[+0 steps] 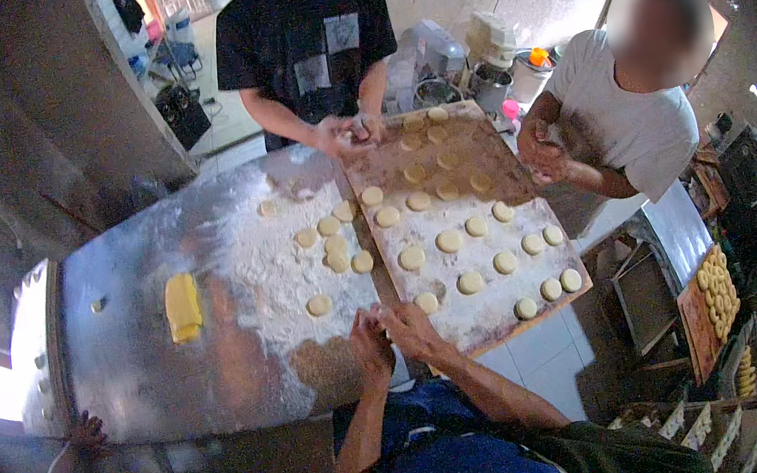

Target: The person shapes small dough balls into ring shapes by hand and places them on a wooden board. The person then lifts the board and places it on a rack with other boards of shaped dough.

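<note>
My left hand (373, 344) and my right hand (413, 331) meet at the near end of the seam between the metal table (122, 307) and a floured wooden board (499, 311). Both have their fingers curled in and pressed together. Whatever lies between them is hidden. Beside my right hand, a round dough piece (426, 303) rests on the board. More flat dough rounds (449, 241) are spread across it in loose rows. To the left of my hands, several dough rounds (334, 245) lie in scattered flour (274, 263), one dough round (318, 305) apart from the rest.
A yellow slab (182, 307) lies on the metal table. Across from me a person in a black shirt (304, 45) works with both hands together; another in a grey shirt (626, 108) stands at right. Someone's hand (88, 432) touches the table's left edge. A tray (701, 334) of ring-shaped dough stands right.
</note>
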`<state>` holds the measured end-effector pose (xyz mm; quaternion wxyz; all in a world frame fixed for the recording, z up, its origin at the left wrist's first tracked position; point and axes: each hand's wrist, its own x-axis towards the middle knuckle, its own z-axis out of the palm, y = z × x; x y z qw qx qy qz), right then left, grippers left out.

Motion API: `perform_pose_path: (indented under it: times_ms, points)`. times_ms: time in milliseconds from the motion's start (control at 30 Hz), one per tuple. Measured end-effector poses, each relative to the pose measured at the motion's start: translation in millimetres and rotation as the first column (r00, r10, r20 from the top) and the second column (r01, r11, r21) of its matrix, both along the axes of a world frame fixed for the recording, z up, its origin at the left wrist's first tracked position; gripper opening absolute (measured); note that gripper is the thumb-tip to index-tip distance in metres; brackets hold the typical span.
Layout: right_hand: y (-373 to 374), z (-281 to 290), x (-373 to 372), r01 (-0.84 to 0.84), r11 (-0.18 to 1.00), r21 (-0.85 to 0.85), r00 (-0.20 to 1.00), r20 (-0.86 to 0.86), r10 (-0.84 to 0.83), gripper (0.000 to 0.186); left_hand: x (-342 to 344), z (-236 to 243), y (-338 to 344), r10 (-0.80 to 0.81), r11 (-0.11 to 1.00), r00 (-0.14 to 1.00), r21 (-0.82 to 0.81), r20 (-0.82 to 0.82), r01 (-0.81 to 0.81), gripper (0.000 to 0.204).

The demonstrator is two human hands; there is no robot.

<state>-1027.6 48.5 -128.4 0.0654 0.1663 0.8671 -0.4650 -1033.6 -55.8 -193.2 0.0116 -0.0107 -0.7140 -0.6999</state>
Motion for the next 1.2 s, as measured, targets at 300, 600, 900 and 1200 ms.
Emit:
perform_pose_path:
  times_ms: [300, 600, 900, 1200]
  points:
    - [7, 6, 39, -0.288, 0.953, 0.100, 0.922, -0.239, 0.304, 0.022, 33, -3, 9, -0.198, 0.964, 0.977, -0.195, -0.076, 0.180, 0.028]
    - [32, -64, 81, 0.072, 0.990, -0.119, 0.888, -0.445, -0.118, 0.029, 38, -77, 49, -0.300, 0.899, 0.954, 0.336, 0.010, 0.279, 0.037]
    - [33, -37, 134, -0.006, 0.993, 0.117, 0.887, -0.458, 0.060, 0.042, 112, -46, 49, -0.407, 0.852, 0.913, -0.364, -0.007, 0.377, 0.041]
    - [36, 92, 236, 0.077, 0.969, -0.236, 0.960, -0.243, -0.136, 0.026, 169, 65, 9, -0.247, 0.957, 0.968, -0.150, 0.032, 0.249, 0.032]
